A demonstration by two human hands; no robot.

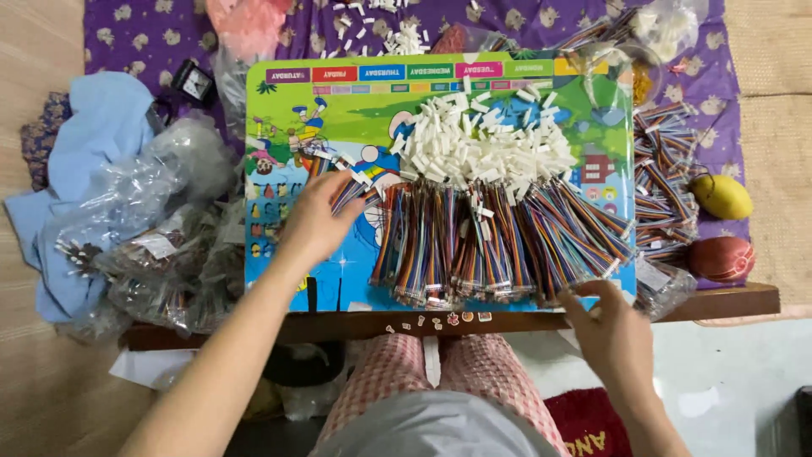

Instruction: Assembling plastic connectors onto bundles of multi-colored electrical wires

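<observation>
I see the left hand pinching one rainbow wire bundle lifted clear off the colourful board, while the right hand clamps the near ends of the fanned wire row below the white connector heap, likely steadying them.

A printed board is laid on the tabletop. A heap of connector housings is piled on its far middle, with wire bundles spread just in front. More wire bundles are placed right of the board, two fruits beyond them. Plastic bags are heaped at the left.
</observation>
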